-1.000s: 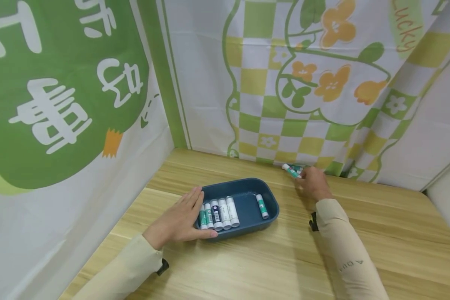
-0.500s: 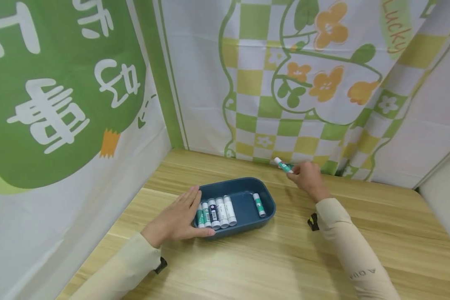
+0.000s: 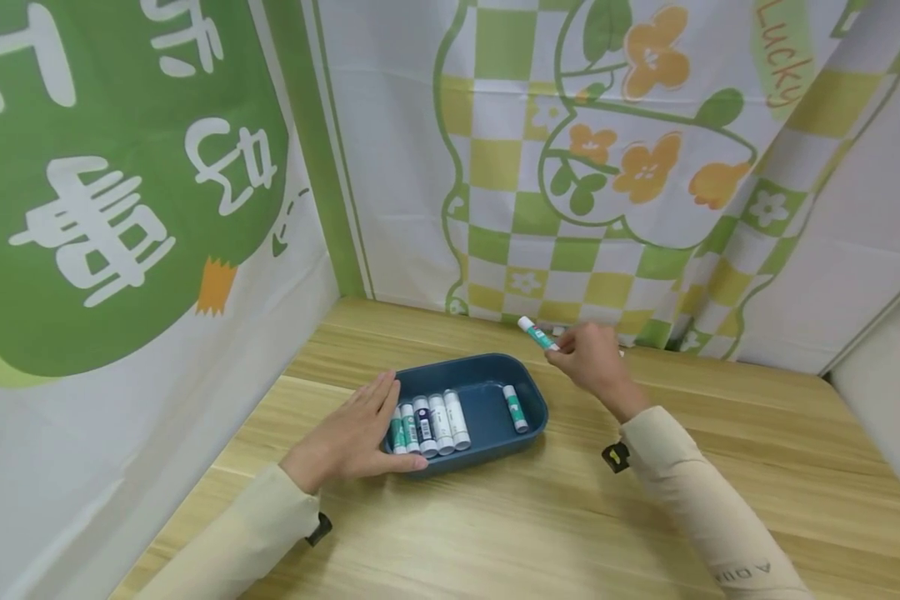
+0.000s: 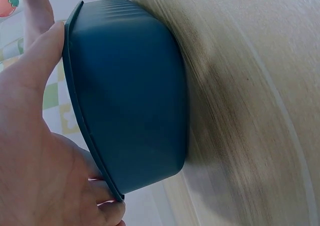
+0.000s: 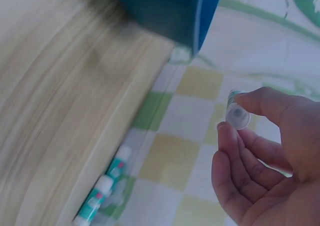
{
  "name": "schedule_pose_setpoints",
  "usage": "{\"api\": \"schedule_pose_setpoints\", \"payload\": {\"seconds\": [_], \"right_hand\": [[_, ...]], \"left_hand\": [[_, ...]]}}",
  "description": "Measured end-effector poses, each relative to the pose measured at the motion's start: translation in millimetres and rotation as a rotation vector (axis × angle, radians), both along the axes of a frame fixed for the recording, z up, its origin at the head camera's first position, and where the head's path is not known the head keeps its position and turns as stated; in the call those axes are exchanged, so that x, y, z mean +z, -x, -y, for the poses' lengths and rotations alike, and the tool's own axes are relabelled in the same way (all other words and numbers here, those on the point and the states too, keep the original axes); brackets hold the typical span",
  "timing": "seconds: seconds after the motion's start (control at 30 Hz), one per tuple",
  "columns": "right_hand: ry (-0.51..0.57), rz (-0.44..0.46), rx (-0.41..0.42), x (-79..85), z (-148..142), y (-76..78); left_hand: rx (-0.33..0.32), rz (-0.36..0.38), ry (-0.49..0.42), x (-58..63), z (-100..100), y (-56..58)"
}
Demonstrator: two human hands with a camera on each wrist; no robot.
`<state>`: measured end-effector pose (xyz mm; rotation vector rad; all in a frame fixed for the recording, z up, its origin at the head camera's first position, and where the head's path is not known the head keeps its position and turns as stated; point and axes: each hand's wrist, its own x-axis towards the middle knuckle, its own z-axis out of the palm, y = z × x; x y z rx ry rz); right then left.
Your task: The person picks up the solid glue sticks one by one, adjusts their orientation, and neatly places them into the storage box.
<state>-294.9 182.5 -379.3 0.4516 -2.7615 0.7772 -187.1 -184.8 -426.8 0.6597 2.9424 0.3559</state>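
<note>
Probably light and stiff, the green-and-white tube (image 3: 539, 335), best held mid-barrel, is pinched at one end by the right hand (image 3: 591, 360) near the back edge of the tabletop (image 3: 510, 533); the left hand (image 3: 348, 433) rests extended fingers along the tray (image 3: 487, 357).

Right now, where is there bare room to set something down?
In the blue bin, between the white sticks and lone green stick. On the table, between the bin and sleeves, and right of the right sleeve. Crowded: the bin's left end, five sticks by the left hand; the curtain's foot, two more sticks.
</note>
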Motion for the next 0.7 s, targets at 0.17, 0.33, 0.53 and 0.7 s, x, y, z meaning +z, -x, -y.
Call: {"api": "schedule_pose_setpoints", "payload": {"seconds": [0.17, 0.33, 0.53, 0.7], "right_hand": [[0.019, 0.031, 0.021, 3.5, 16.1, -14.6], [0.013, 0.054, 0.049, 1.7, 30.8, -26.2], [-0.001, 0.026, 0.065, -4.7, 47.3, -35.3], [-0.02, 0.011, 0.071, -13.1, 57.8, -44.7]], "left_hand": [[-0.002, -0.003, 0.0, 0.9, 0.0, -0.4], [-0.004, -0.008, 0.005, 0.6, 0.0, -0.4], [-0.001, -0.007, 0.004, 0.6, 0.0, 0.2], [0.001, -0.005, 0.003, 0.3, -0.1, 0.4]]}}
